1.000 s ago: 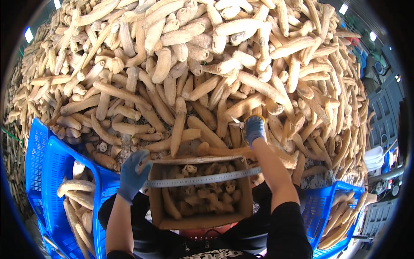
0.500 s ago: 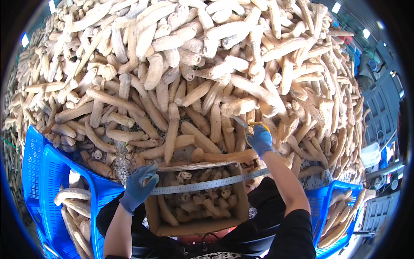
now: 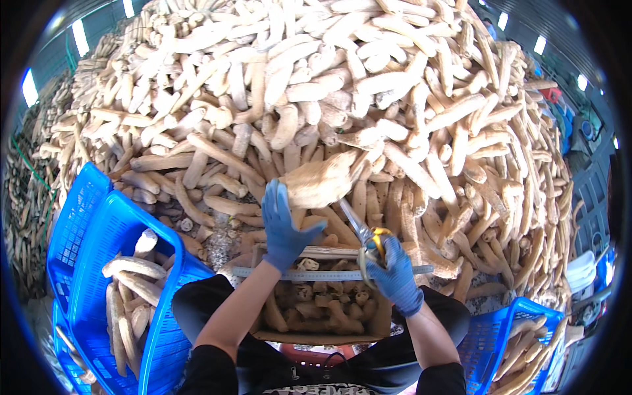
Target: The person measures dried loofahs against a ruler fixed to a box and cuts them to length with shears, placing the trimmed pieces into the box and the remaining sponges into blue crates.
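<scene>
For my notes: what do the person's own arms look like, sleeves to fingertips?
The left glove and right glove are matching blue, full-fingered, ending at the wrists. Forearms are bare up to black sleeves that stop near the elbows. No cables show on either arm.

Tan tubular piece [image 3: 322, 181] blurred, left hand [image 3: 286, 230] contact unclear. Right hand [image 3: 396, 275] partly hides scissors [image 3: 363, 233]. Pile [image 3: 316, 115] top cropped.

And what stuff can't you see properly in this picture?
In the head view:
Pale gourd: blurred; can't tell if the left hand grips it.
Scissors: handles partly hidden by the right hand.
Ruler: marks too small; a stretch hidden by the left wrist.
Left blue basket: bottom cut off by the lower edge.
</scene>
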Motion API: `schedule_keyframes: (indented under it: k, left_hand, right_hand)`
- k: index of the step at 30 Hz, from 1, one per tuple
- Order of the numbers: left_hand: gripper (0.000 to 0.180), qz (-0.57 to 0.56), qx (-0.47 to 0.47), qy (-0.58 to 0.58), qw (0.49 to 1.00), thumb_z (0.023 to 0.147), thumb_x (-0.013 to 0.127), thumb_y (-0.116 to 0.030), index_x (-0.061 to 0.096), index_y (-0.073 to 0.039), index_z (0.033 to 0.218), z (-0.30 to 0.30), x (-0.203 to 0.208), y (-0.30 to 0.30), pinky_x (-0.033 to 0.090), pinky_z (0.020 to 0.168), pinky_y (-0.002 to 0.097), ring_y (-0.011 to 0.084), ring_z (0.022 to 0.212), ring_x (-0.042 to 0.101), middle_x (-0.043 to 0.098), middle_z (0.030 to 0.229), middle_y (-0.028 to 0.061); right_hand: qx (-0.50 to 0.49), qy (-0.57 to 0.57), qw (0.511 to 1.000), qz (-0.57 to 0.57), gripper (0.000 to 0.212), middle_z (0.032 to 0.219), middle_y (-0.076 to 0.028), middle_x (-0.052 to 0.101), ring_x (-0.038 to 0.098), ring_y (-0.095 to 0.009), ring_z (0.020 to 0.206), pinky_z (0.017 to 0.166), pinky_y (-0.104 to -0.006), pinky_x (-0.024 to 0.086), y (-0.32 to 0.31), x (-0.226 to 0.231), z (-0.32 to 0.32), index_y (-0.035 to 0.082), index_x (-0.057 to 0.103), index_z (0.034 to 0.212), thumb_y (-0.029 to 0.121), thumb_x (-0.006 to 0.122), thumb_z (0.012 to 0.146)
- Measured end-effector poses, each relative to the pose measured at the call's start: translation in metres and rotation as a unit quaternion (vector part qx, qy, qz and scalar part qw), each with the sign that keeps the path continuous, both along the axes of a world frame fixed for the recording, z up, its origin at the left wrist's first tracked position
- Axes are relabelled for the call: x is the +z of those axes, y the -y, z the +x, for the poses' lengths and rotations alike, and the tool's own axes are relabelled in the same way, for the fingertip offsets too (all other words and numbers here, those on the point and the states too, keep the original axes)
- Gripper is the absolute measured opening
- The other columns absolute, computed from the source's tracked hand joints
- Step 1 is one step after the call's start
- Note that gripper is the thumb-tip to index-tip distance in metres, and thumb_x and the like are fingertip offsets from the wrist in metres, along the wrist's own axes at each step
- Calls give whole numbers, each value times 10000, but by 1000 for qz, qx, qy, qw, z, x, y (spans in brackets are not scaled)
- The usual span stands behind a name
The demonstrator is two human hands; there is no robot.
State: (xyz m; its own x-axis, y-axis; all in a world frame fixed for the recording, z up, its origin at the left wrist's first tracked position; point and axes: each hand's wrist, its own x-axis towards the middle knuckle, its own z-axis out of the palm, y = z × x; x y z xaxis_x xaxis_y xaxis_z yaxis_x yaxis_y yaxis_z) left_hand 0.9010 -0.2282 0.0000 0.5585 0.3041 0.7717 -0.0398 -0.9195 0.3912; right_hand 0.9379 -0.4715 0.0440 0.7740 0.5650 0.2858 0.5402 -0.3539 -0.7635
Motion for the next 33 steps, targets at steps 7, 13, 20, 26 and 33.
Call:
schedule_keyframes:
  k: [7, 13, 20, 26, 33]
  left_hand:
    - [541, -494, -213, 152, 829, 814, 673, -152, 419, 15, 1262, 3, 28, -44, 464, 895, 296, 180, 1025, 545, 536, 1146, 94]
    - [487, -651, -336, 172, 658, 914, 563, -274, 396, -42, 1308, -30, 16, -58, 439, 937, 343, 194, 1110, 510, 505, 1236, 70]
    - [578, -666, -398, 74, 626, 925, 506, -387, 316, -65, 1366, -61, -8, -45, 339, 1049, 400, 236, 1239, 416, 420, 1344, 103]
    - [608, -640, -366, 73, 672, 889, 578, -377, 343, -66, 1355, -61, -20, -17, 390, 1004, 384, 214, 1229, 420, 436, 1319, 85]
    - [907, -540, -238, 21, 807, 743, 738, -140, 148, -44, 1426, -75, -11, 2, 425, 959, 353, 219, 1172, 452, 398, 1316, 131]
  right_hand:
    - [3, -161, 981, 109, 488, 1007, -162, 553, 599, -240, 843, 750, -334, 526, -1, -2, -29, 17, 452, 1169, 180, 703, 783]
    - [-79, -342, 883, 310, 365, 1044, -96, 578, 620, -207, 875, 751, -339, 518, 22, -77, -10, 50, 461, 1165, 320, 533, 931]
    - [-31, -431, 819, 377, 517, 1168, -71, 544, 577, -213, 1024, 749, -374, 528, 7, -94, -28, 106, 399, 1306, 385, 563, 901]
    - [49, -450, 796, 403, 519, 1188, -82, 530, 536, -185, 1073, 800, -294, 489, 5, -110, -53, 54, 413, 1281, 210, 646, 845]
    - [21, -380, 892, 244, 385, 1089, -56, 550, 550, -93, 928, 735, -211, 475, -11, -127, -61, 26, 480, 1183, 124, 641, 848]
